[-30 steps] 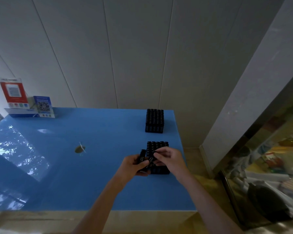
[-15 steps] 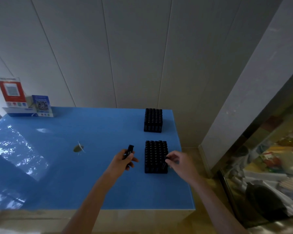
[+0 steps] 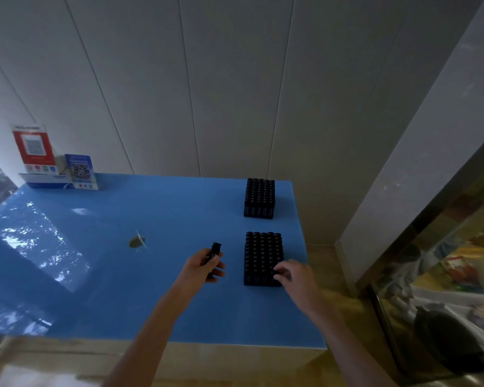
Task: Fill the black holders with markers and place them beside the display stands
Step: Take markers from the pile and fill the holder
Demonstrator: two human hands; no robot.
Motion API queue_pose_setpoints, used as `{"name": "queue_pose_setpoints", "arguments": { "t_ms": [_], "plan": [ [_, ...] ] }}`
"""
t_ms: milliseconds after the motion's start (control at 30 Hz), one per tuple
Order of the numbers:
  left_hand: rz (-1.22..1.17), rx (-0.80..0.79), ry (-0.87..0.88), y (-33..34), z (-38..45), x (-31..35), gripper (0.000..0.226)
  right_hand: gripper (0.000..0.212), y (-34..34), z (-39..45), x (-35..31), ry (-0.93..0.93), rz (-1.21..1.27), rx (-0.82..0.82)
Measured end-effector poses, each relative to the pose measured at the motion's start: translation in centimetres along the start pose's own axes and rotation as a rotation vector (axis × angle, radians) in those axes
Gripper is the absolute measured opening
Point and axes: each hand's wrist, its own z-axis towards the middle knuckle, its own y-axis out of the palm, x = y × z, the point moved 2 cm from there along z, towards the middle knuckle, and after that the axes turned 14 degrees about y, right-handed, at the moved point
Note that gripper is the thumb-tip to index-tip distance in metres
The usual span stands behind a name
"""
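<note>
I read this as the filling step, close to its end for the near holder point(image 3: 263, 258): its grid of caps looks full, or nearly so, though I cannot pick out an empty slot from this height. My left hand point(image 3: 203, 268) has its fingers curled round one black marker point(image 3: 214, 252), holding it just left of the near holder and clear of the blue table point(image 3: 151, 289). My right hand point(image 3: 294, 272) rests at the near holder's front right corner with fingers bent over the caps; whether it pinches a marker or only steadies the block, I cannot tell. The far holder point(image 3: 259, 198) stands beyond the near holder, toward the wall, also packed. Next, I judge, the spare marker needs a free slot, if there is one, and then the near holder must travel well to the left, to the display stands point(image 3: 56, 160) in the back corner. The red stand and the blue stand each carry a QR code; the small print around them is too blurred for me to read, and I can make out no brand on the markers.
</note>
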Motion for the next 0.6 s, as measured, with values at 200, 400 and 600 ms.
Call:
{"name": "queue_pose_setpoints", "arguments": {
  "t_ms": [200, 400, 600],
  "plan": [
    [-0.049, -0.009, -0.025, 0.0, -0.2, -0.1, 0.019, 0.011, 0.5, 0.1, 0.2, -0.013, -0.017, 0.013],
    [-0.052, -0.017, -0.028, 0.5, -0.5, 0.6, 0.016, 0.019, 0.0, -0.1, 0.1, -0.037, -0.067, 0.017],
    [-0.009, -0.061, 0.003, 1.9, -0.3, 0.5, 0.017, 0.016, -1.1, -0.2, -0.7, 0.014, 0.043, 0.005]
  ]
}}
